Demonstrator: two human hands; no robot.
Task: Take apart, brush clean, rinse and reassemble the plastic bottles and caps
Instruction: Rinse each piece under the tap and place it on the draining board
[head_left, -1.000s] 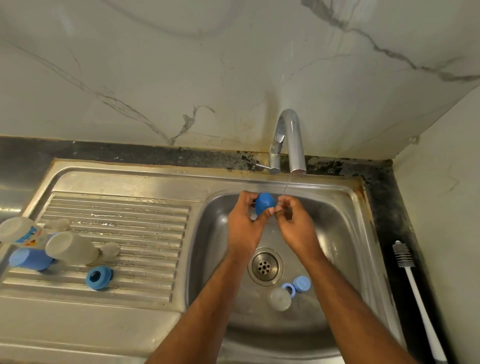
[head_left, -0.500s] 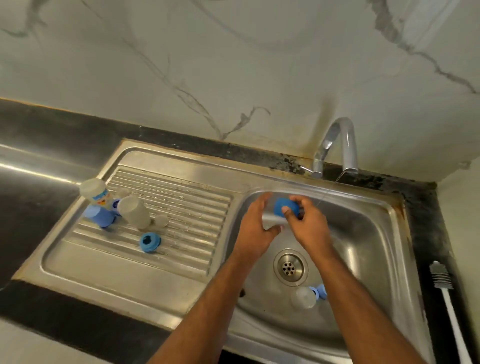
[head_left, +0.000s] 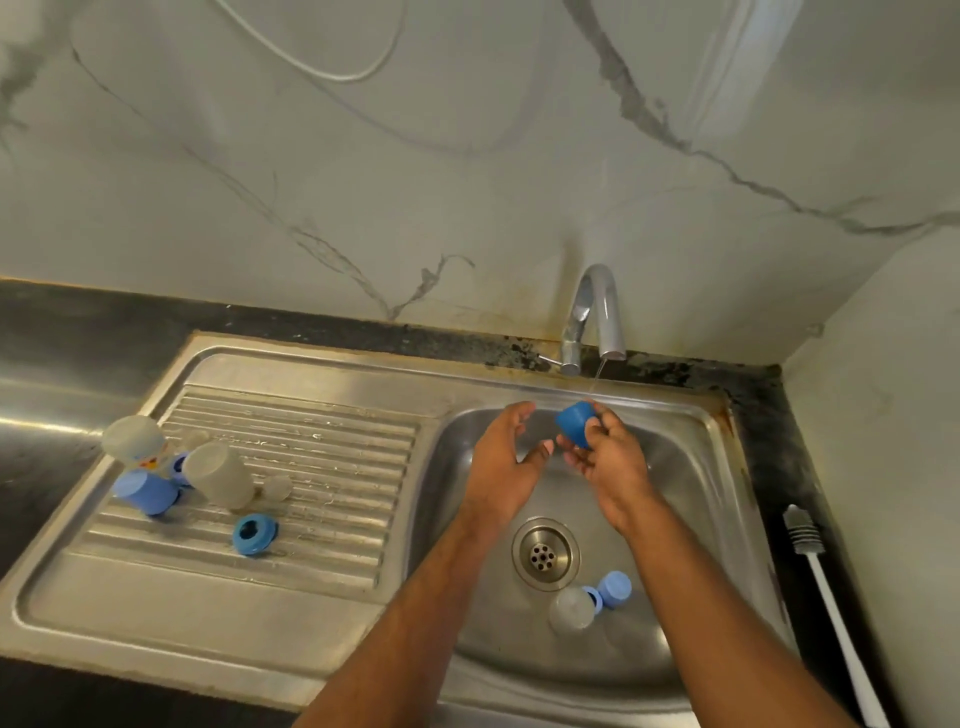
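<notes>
Steel sink (head_left: 696, 467), rinsing step: right hand (head_left: 608, 457) grips blue cap (head_left: 576, 423) under tap (head_left: 597, 312); left hand (head_left: 506, 457) open; next, likely set cap aside.

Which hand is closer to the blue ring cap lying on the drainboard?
Left. The left hand hangs open over the basin, nearer the blue ring cap; the right hand holds a blue cap under the tap, farther right.

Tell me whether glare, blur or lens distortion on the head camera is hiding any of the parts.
Head view: wide-angle bending at the edges; soft glare streaks on the steel drainboard; blue cap in the right hand reads clearly; clear bottles look hazy, so their detail is hard to judge.
</notes>
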